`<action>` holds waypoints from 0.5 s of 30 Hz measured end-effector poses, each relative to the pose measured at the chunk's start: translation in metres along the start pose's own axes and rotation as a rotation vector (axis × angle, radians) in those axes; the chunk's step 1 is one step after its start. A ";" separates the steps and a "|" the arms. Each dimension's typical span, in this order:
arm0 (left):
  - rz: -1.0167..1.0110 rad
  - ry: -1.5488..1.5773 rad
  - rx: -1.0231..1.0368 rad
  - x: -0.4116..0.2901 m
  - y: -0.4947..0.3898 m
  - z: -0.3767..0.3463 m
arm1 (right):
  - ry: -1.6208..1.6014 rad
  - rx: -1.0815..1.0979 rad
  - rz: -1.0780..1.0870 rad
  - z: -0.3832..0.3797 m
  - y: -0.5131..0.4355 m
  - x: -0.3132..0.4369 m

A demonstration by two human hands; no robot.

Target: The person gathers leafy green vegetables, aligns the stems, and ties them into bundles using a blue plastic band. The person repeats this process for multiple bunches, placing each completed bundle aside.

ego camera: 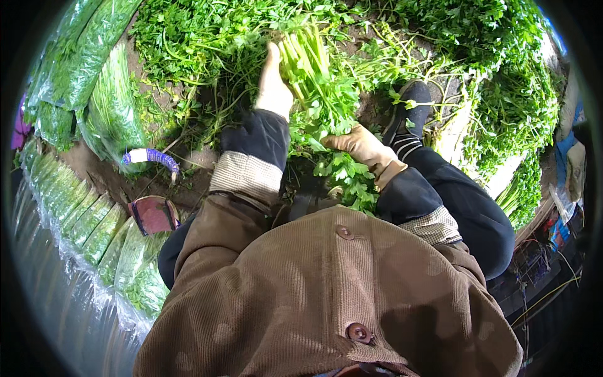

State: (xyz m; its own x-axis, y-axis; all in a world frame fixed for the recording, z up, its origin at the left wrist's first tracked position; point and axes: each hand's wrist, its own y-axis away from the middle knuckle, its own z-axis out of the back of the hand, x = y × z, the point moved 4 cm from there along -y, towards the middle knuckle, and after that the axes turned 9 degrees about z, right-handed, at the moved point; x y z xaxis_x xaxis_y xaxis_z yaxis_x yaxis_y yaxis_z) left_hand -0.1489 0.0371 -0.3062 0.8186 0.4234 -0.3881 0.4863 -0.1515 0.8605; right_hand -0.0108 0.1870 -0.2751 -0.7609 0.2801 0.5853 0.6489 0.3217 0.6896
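Observation:
A bunch of leafy green stalks [308, 66], celery or parsley by its look, is held up in front of me. Its pale cut ends point away and its leaves hang towards my body. My left hand [275, 89] grips the stalks from the left side, thumb up, with the fingers hidden behind them. Lower down, my right hand [365, 148], in what looks like a tan glove, closes on the leafy end. More leaves [353, 181] dangle beneath that hand, close to my brown corduroy coat [301, 273].
Loose greens [188, 42] cover the ground ahead, with a tall heap [513, 103] at right. Plastic-bagged bunches [110, 103] lie at left, more in a row [94, 221] below. Nearby are a curved wrapped handle [153, 156] and a pink sandal [151, 216]. My dark shoe [414, 101] rests among stems.

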 end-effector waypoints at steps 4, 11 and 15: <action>-0.197 -0.166 -0.111 -0.090 -0.040 0.031 | -0.047 0.071 0.109 0.001 -0.003 0.007; -0.569 -0.698 -0.614 -0.206 -0.035 0.068 | -0.002 -0.260 -0.029 0.043 -0.011 -0.018; -0.601 -1.698 -0.372 -0.128 -0.021 0.013 | 0.499 -0.317 -0.121 0.054 -0.014 -0.020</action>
State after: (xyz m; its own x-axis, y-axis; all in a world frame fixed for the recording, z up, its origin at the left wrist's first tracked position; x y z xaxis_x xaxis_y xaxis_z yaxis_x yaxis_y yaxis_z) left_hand -0.2601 -0.0255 -0.2787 0.0845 -0.9481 -0.3066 0.9039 -0.0565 0.4239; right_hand -0.0047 0.2260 -0.3193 -0.7894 -0.2243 0.5715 0.5831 0.0176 0.8122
